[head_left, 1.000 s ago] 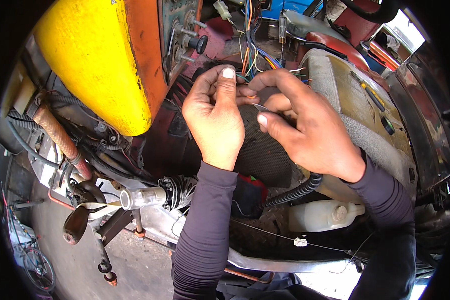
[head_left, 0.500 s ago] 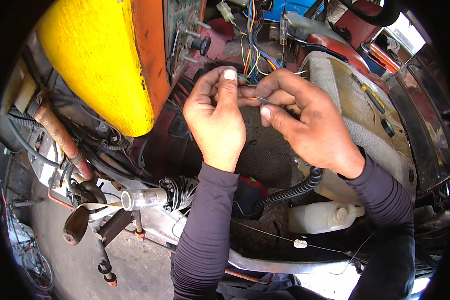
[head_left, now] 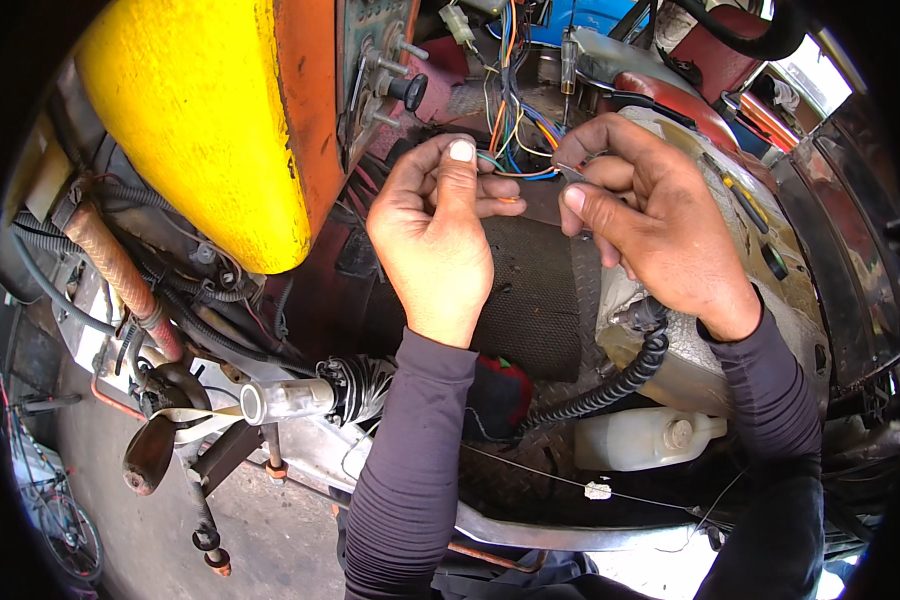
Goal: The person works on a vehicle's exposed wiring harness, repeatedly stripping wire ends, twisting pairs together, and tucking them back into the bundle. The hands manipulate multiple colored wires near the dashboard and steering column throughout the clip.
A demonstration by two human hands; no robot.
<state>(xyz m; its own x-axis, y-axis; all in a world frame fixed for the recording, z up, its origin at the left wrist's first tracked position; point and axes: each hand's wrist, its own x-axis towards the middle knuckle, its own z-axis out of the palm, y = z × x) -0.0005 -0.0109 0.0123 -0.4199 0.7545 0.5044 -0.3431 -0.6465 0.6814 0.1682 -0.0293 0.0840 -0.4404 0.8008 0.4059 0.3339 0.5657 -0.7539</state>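
Note:
My left hand [head_left: 432, 225] is pinched on thin coloured wires [head_left: 520, 174], a small orange bit showing at its curled fingertips. To its right, my right hand [head_left: 652, 220] has thumb and forefinger closed around a small, thin metallic object [head_left: 572, 173], too small to make out clearly. The wires belong to a bundle of many colours [head_left: 505, 90] hanging just beyond both hands, with a pale plastic connector [head_left: 456, 22] near its top.
Left: a yellow-and-orange panel [head_left: 190, 130] with bolts and a black knob [head_left: 410, 92], hoses, a rod with a clear cylinder [head_left: 295, 400]. Right: a worn padded cover [head_left: 765, 300], yellow-handled tool [head_left: 738, 190], black tape roll [head_left: 773, 260]. Below: translucent jug [head_left: 635, 440], dark mat [head_left: 535, 300].
My right hand has moved right, away from my left hand, with the small metallic object, opening a gap where more wire now shows. My left hand has stayed nearly in place.

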